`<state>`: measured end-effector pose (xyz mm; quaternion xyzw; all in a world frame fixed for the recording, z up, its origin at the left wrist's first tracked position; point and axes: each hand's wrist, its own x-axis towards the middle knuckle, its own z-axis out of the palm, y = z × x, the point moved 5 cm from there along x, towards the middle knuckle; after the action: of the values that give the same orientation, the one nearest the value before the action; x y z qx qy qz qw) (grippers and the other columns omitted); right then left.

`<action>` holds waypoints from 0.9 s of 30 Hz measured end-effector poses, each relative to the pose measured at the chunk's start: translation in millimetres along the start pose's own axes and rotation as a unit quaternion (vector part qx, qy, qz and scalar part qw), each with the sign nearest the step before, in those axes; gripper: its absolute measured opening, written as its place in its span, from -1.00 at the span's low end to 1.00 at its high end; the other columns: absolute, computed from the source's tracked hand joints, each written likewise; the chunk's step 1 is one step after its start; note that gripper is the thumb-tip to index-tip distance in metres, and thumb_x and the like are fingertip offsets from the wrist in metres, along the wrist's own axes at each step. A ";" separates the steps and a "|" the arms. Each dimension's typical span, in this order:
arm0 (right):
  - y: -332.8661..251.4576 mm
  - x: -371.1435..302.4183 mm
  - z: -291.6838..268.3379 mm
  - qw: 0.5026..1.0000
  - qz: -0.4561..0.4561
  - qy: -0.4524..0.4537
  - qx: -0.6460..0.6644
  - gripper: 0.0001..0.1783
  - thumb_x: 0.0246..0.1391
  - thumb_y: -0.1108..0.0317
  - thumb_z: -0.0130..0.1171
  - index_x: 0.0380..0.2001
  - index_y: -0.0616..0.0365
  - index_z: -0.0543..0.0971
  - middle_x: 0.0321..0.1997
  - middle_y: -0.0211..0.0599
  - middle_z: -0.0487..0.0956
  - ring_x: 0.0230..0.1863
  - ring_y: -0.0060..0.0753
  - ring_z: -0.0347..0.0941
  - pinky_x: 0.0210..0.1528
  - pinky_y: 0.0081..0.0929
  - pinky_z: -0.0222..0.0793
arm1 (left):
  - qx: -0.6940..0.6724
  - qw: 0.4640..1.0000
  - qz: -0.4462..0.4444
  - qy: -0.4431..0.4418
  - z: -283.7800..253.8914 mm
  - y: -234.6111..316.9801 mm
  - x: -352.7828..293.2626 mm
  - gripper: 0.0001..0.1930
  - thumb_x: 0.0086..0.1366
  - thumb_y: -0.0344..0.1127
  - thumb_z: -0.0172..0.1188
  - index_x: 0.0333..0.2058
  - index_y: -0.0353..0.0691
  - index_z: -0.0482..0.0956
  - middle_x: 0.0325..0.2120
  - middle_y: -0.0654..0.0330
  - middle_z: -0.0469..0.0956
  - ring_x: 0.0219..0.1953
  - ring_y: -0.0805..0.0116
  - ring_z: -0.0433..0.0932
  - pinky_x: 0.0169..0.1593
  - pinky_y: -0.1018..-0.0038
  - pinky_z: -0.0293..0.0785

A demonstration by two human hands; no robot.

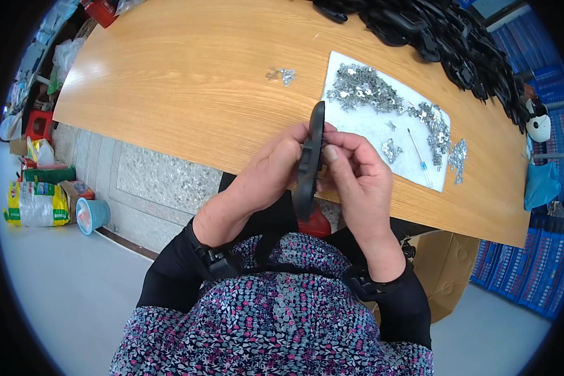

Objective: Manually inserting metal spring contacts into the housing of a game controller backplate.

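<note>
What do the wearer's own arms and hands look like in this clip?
The left hand and right hand are ungloved. Long black sleeves emerge from a dark floral garment with pink, white and bluish print. Each forearm carries a black strapped-on device.

Head-worn fisheye, facing steeply downward
</note>
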<state>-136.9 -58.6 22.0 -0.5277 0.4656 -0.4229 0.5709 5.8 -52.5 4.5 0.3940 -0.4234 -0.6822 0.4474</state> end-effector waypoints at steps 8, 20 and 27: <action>3.6 0.7 2.8 0.998 -0.060 0.017 -0.012 -0.78 0.31 0.43 0.16 -0.05 0.29 0.61 -0.23 -0.34 0.65 -0.29 -0.63 0.52 -0.21 -0.57 0.47 | 0.018 0.999 0.012 -0.024 7.1 5.3 -3.1 -0.44 0.36 -0.19 -0.28 0.25 -0.33 0.34 -0.02 0.11 0.51 -0.04 0.38 0.49 -0.02 0.46 0.45; 1.8 -2.8 -6.3 0.991 -0.060 0.022 -0.118 -0.73 0.32 0.43 0.09 0.02 0.28 0.55 -0.32 -0.21 0.63 -0.35 -0.47 0.54 -0.26 -0.50 0.47 | 0.023 0.999 0.015 -0.035 12.7 -0.4 3.4 -0.47 0.35 -0.25 -0.21 0.22 -0.36 0.35 -0.15 0.17 0.51 -0.15 0.42 0.47 -0.09 0.49 0.43; 8.4 -0.2 -19.2 0.990 -0.109 0.021 -0.090 -0.79 0.34 0.45 0.04 -0.02 0.23 0.51 -0.33 -0.37 0.59 -0.36 -0.57 0.48 -0.28 -0.50 0.46 | 0.150 0.985 0.077 -0.045 16.2 1.5 8.0 -0.46 0.30 -0.41 -0.17 0.26 -0.35 0.32 -0.03 0.11 0.50 0.02 0.37 0.44 0.11 0.42 0.38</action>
<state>-155.8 -61.7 13.5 -0.6157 0.4533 -0.4502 0.4612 -10.9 -56.7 10.0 0.3918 -0.5697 -0.5916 0.4147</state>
